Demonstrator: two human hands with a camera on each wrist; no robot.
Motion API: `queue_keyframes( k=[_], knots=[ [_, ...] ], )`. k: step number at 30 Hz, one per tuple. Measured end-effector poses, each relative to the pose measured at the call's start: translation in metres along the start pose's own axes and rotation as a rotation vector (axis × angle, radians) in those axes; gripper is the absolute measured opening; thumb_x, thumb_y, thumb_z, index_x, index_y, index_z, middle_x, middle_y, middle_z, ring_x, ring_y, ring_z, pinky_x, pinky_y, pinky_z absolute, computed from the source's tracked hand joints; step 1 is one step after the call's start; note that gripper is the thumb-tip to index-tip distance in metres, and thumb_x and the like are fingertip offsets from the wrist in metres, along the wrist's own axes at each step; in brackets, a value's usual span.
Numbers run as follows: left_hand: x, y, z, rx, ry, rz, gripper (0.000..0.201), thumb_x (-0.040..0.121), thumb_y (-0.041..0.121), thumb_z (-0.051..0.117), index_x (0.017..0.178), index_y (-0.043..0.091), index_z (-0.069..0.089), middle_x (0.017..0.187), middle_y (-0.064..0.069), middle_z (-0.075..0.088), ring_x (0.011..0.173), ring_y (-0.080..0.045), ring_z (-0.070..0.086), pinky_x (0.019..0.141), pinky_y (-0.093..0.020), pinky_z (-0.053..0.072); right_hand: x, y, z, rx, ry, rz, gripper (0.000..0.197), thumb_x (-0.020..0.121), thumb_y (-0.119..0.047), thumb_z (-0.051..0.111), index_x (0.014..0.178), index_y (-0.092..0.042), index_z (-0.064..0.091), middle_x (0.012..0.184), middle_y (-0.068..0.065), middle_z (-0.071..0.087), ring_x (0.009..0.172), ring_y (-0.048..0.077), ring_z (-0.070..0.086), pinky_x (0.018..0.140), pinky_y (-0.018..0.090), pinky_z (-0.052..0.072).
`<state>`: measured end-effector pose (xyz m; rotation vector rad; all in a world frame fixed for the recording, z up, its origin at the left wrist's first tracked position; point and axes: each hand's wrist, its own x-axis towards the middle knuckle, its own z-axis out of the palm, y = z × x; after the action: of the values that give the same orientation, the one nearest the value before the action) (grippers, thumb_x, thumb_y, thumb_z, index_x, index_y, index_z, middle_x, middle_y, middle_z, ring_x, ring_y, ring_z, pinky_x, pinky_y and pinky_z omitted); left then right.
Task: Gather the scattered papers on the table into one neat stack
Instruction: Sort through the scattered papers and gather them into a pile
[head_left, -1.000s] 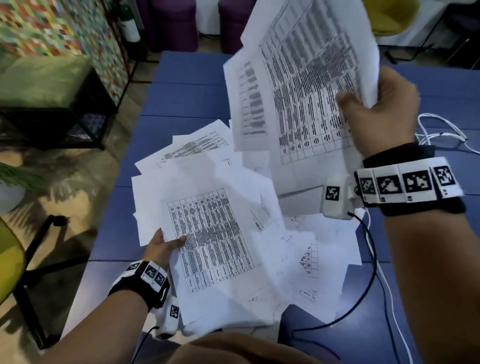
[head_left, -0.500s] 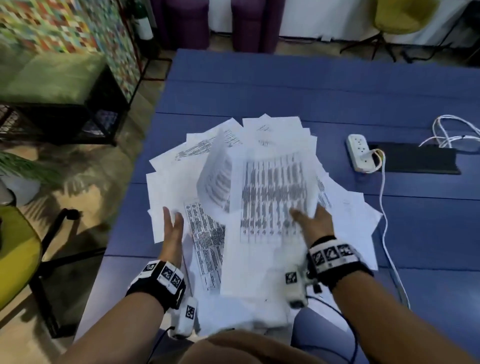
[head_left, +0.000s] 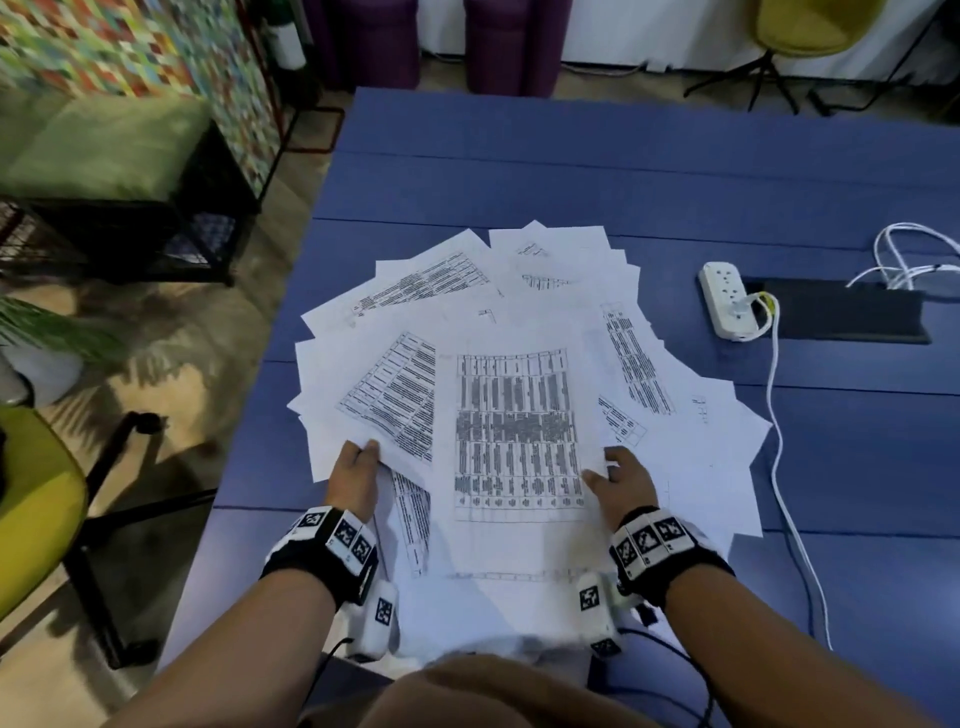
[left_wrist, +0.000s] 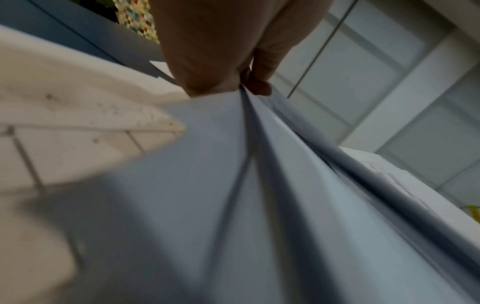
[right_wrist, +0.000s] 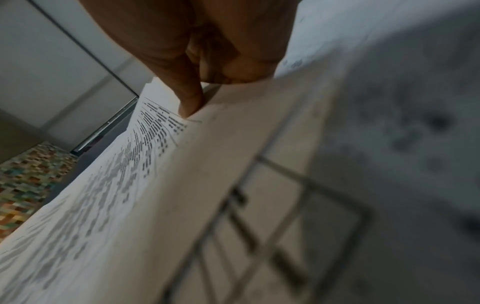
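Note:
A fanned pile of printed white papers (head_left: 670, 415) lies on the blue table (head_left: 571, 171) in front of me. On top of it lies a sheet with a dense table (head_left: 514, 431), lengthwise. My left hand (head_left: 358, 467) grips the near left edge of several sheets; in the left wrist view its fingers (left_wrist: 257, 86) pinch those sheets (left_wrist: 233, 185). My right hand (head_left: 615, 475) holds the top sheet's right edge. Its thumb (right_wrist: 191, 102) lies on the printed sheet (right_wrist: 182, 205) with the other fingers curled at the edge.
A white power strip (head_left: 727, 301) and a flat black object (head_left: 841, 312) lie to the right of the pile. A white cable (head_left: 779, 467) runs toward me along the pile's right side. The table's left edge is close to my left hand; a yellow chair (head_left: 31, 493) stands beyond it.
My right hand has brought the raised sheets down onto the pile, where they now lie flat. My left hand has shifted a little along the pile's left edge.

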<state>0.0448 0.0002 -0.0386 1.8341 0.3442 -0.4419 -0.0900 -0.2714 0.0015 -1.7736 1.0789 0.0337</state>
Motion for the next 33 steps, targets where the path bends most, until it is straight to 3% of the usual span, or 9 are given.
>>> queue_keyframes(
  k=[2, 5, 10, 13, 15, 20, 22, 26, 33],
  knots=[
    [0.004, 0.001, -0.006, -0.021, -0.008, -0.071, 0.03, 0.102, 0.014, 0.042, 0.073, 0.007, 0.036, 0.074, -0.016, 0.036, 0.078, -0.027, 0.04, 0.072, -0.036, 0.029, 0.011, 0.003, -0.011, -0.065, 0.029, -0.006, 0.031, 0.09, -0.002, 0.058, 0.121, -0.001, 0.055, 0.112, 0.016, 0.063, 0.103, 0.027, 0.059, 0.084, 0.025, 0.04],
    [0.009, 0.001, -0.013, -0.046, -0.08, -0.177, 0.032, 0.101, 0.014, 0.04, 0.112, -0.014, 0.051, 0.127, -0.033, 0.048, 0.119, -0.045, 0.046, 0.099, -0.051, 0.036, 0.029, 0.002, -0.025, -0.189, 0.033, -0.031, 0.039, 0.093, -0.006, 0.054, 0.131, -0.002, 0.051, 0.13, 0.015, 0.056, 0.119, 0.031, 0.053, 0.098, 0.032, 0.039],
    [0.011, 0.003, -0.019, -0.053, -0.124, -0.232, 0.021, 0.089, 0.022, 0.053, 0.07, 0.017, 0.045, 0.073, -0.01, 0.041, 0.068, -0.022, 0.041, 0.074, -0.041, 0.033, 0.044, -0.022, -0.025, -0.401, -0.136, -0.034, 0.048, 0.098, -0.015, 0.049, 0.143, -0.006, 0.037, 0.15, 0.013, 0.035, 0.137, 0.029, 0.034, 0.111, 0.031, 0.026],
    [0.019, -0.002, -0.015, -0.071, -0.128, -0.252, 0.062, 0.075, 0.064, 0.06, 0.115, 0.016, 0.055, 0.111, -0.009, 0.055, 0.098, -0.027, 0.056, 0.095, -0.045, 0.044, 0.037, -0.032, -0.001, -0.428, -0.211, -0.073, 0.047, 0.099, -0.016, 0.046, 0.144, -0.007, 0.034, 0.15, 0.013, 0.035, 0.137, 0.027, 0.035, 0.107, 0.028, 0.029],
    [0.01, 0.008, -0.008, -0.052, -0.09, -0.205, 0.089, 0.073, 0.081, 0.054, 0.139, 0.023, 0.035, 0.135, -0.005, 0.046, 0.118, -0.025, 0.049, 0.105, -0.051, 0.038, 0.026, -0.033, 0.021, -0.425, -0.225, -0.105, 0.044, 0.099, -0.013, 0.043, 0.143, -0.008, 0.034, 0.144, 0.014, 0.042, 0.13, 0.028, 0.043, 0.098, 0.027, 0.037],
    [-0.007, -0.002, 0.001, -0.058, 0.023, -0.014, 0.089, 0.084, 0.015, 0.076, 0.15, 0.025, 0.017, 0.153, -0.007, 0.03, 0.141, -0.022, 0.03, 0.115, -0.038, 0.027, 0.011, -0.038, 0.048, -0.448, -0.314, -0.178, 0.043, 0.098, -0.022, 0.049, 0.139, -0.01, 0.042, 0.136, 0.011, 0.05, 0.124, 0.025, 0.049, 0.096, 0.024, 0.039],
    [-0.001, -0.01, -0.001, -0.049, 0.019, -0.01, 0.091, 0.08, 0.003, 0.077, 0.149, 0.02, 0.02, 0.154, -0.011, 0.032, 0.143, -0.027, 0.03, 0.118, -0.044, 0.025, 0.026, -0.041, 0.034, -0.444, -0.145, -0.232, 0.04, 0.092, -0.029, 0.059, 0.128, -0.012, 0.053, 0.125, 0.011, 0.055, 0.119, 0.026, 0.052, 0.092, 0.024, 0.041],
    [0.006, -0.013, -0.003, -0.083, 0.013, -0.057, 0.091, 0.078, -0.001, 0.077, 0.148, 0.017, 0.023, 0.15, -0.013, 0.04, 0.137, -0.03, 0.039, 0.114, -0.05, 0.032, 0.066, -0.033, -0.022, -0.6, 0.199, -0.051, 0.061, 0.077, -0.047, 0.071, 0.127, -0.02, 0.048, 0.129, 0.011, 0.044, 0.123, 0.031, 0.039, 0.096, 0.045, 0.042],
    [0.022, -0.036, -0.024, -0.126, 0.057, -0.088, 0.099, 0.059, 0.033, 0.092, 0.141, 0.007, 0.044, 0.139, -0.012, 0.054, 0.128, -0.031, 0.051, 0.109, -0.05, 0.039, 0.085, -0.011, -0.042, -0.599, 0.062, -0.011, 0.085, 0.06, -0.057, 0.08, 0.121, -0.013, 0.042, 0.124, 0.012, 0.048, 0.119, 0.032, 0.042, 0.093, 0.043, 0.044]
  ],
)
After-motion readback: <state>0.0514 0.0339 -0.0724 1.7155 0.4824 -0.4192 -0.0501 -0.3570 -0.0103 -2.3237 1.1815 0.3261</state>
